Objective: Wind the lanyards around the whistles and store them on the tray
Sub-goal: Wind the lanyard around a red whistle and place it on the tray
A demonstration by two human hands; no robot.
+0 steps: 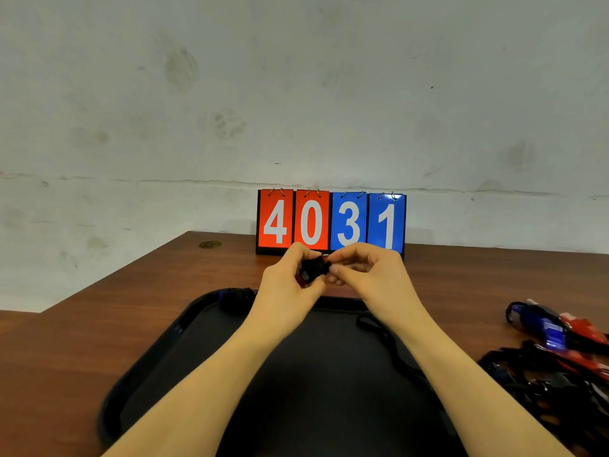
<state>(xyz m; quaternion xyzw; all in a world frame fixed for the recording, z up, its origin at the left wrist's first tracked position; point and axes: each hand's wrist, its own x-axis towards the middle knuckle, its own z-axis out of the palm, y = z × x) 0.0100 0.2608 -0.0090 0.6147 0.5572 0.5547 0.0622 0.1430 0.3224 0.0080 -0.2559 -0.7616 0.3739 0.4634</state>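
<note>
A whistle [313, 268], mostly wrapped in black lanyard with a little red showing, is held above the tray's [158, 357] far edge. A blue wound whistle [234, 297] lies in the tray's far left corner. Unwound red and blue whistles [557, 344] are heaped by the table's [82, 341] right edge.

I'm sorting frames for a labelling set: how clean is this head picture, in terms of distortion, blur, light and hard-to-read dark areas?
Head view: wide-angle bending curves the wooden table edge; lighting is even and soft, without harsh glare; the scoreboard digits read sharply; the pile of whistles at the right edge is smeared; the whistle between left hand and right hand is dark, its detail lost; the black tray hides the loose lanyard.
</note>
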